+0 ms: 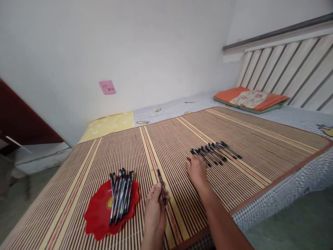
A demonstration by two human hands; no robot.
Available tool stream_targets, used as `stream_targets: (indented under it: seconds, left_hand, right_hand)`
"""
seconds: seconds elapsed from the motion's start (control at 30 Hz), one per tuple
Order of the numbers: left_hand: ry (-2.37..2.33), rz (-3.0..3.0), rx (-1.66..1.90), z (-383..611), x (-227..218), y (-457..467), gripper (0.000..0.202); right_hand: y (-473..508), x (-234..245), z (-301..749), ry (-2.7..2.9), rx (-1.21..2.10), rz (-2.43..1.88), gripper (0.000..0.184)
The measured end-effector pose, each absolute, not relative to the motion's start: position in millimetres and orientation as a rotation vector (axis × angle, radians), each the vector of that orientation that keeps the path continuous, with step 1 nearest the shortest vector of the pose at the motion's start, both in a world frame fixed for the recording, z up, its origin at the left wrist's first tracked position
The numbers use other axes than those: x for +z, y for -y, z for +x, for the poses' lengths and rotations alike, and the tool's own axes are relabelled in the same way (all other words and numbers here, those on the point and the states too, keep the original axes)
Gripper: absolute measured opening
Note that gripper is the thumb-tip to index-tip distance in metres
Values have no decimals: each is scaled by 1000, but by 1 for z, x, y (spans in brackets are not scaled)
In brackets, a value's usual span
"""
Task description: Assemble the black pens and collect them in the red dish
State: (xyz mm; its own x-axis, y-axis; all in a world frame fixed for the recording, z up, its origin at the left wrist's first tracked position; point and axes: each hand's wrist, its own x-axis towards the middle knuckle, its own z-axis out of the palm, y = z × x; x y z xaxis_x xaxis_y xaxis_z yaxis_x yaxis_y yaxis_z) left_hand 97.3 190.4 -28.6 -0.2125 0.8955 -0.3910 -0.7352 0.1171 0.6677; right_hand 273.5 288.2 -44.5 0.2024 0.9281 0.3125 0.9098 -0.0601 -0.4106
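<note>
My left hand (155,210) is closed around a black pen (161,184) and holds it upright over the striped bamboo mat (166,146). To its left a red scalloped plate (100,213) carries several black pens (121,196). My right hand (197,169) rests on the mat with its fingers curled at the near end of a row of several black pens (214,153) laid side by side. I cannot make out whether it grips one of them.
The mat covers a bed with a checked sheet (286,194). An orange folded pillow (249,99) lies at the far right by a slatted headboard (293,73). A pink note (107,87) sticks to the white wall. Bare floor lies at both sides.
</note>
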Motion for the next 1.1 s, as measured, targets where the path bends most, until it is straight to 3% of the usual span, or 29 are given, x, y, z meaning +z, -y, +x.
stream_targets:
  seconds: [0.4,0.6,0.73,0.83,0.93,1.1]
  left_hand:
    - [-967,294,1475,98,-32,-190,41]
    - [-983,323,1466,99,-29,-189,40]
    - [-977,336,1475,100,-29,-189,40]
    - [-983,338,1475,101,-30,-189,43]
    - [-997,384,1463,101,-32,-189,41]
    - [-1028,507,1432,102,-38,-189,38]
  right_hand:
    - [-289,-53,274,1714,43,-1920,26]
    - [-288,-50,273,1801,153,-1890,6]
    - [-282,-46,264,1934,243,-1707,9]
    - [-278,-46,258,1875,341,-1547,27]
    - [-278,-45,254,1594,572,-1405,44]
    - [-275,-41,247,1039,1283,-1043,33]
